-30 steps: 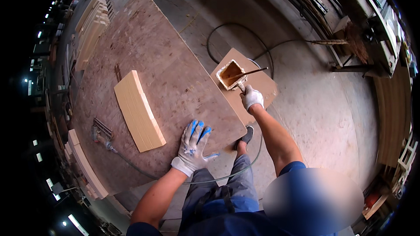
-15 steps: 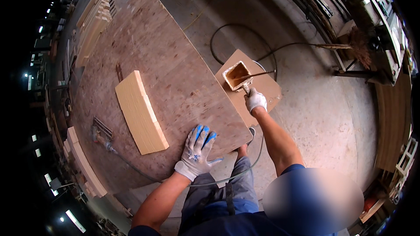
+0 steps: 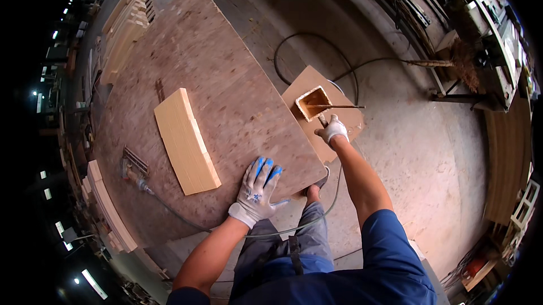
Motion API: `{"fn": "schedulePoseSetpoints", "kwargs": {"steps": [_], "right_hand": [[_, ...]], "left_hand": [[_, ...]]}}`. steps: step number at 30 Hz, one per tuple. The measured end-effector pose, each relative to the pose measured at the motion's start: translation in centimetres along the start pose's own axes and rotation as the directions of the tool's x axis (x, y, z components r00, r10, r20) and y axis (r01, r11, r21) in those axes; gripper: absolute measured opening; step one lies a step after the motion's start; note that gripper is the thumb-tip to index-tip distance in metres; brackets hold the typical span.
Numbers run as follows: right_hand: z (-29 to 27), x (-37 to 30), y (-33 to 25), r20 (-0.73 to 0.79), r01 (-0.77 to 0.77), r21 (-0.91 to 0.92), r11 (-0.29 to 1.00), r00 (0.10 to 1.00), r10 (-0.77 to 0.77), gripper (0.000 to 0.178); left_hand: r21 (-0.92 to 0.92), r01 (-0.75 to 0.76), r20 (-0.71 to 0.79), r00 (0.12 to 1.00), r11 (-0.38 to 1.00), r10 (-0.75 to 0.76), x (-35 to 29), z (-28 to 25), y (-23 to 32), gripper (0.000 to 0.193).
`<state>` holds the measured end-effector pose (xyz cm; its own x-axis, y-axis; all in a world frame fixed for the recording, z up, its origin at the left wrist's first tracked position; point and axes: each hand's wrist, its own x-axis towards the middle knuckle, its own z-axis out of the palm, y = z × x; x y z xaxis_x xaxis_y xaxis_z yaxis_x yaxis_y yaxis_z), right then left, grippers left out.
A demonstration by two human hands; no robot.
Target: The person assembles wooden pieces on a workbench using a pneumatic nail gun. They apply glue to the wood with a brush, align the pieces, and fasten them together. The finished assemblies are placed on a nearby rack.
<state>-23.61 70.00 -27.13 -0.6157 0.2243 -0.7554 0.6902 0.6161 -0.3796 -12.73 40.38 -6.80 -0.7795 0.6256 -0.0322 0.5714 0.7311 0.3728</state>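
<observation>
My left hand (image 3: 257, 191), in a grey glove with blue fingertips, lies flat near the edge of the brown wooden tabletop (image 3: 226, 73), fingers apart. To its left rests a pale curved wooden piece (image 3: 186, 144) made of joined blocks. My right hand (image 3: 334, 128), in a whitish glove, is beside the short handle of a square pot (image 3: 302, 103); thumb and fingers look apart, with nothing gripped. The pot has a crusted white rim and a brownish inside. A thin stick (image 3: 345, 106) leans across it, its lower end inside the pot.
The pot stands on a brown board (image 3: 345, 121) beside the table. An air tool (image 3: 133, 172) with a hose lies on the tabletop's left. Stacked curved wood pieces (image 3: 124, 33) stand beyond the left edge. A black hose (image 3: 277, 59) loops on the floor; a loaded rack (image 3: 492, 39) is at far right.
The pot has been set a little to the right and lower, and my right hand has loosened from its handle. My left hand stays flat on the tabletop.
</observation>
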Motion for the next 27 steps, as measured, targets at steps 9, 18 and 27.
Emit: {"fn": "schedulePoseSetpoints", "kwargs": {"steps": [9, 18, 27], "right_hand": [[6.9, -3.4, 17.9, -0.264, 0.097, 0.371, 0.924, 0.964, 0.005, 0.085], [9.2, -24.7, 19.3, -0.275, -0.095, 0.138, 0.986, 0.953, 0.13, 0.063], [20.3, -43.6, 1.6, -0.516, 0.321, 0.086, 0.943, 0.824, -0.233, 0.02]], "left_hand": [[-0.028, -0.04, 0.054, 0.998, 0.999, 0.042, 0.2, -2.2, -0.3, 0.097], [-0.107, 0.029, 0.226, 0.974, 0.994, -0.004, -2.7, -3.9, 0.5, 0.103], [-0.327, -0.089, -0.329, 0.944, 0.941, -0.025, -27.5, -6.6, -6.1, 0.045]]}}
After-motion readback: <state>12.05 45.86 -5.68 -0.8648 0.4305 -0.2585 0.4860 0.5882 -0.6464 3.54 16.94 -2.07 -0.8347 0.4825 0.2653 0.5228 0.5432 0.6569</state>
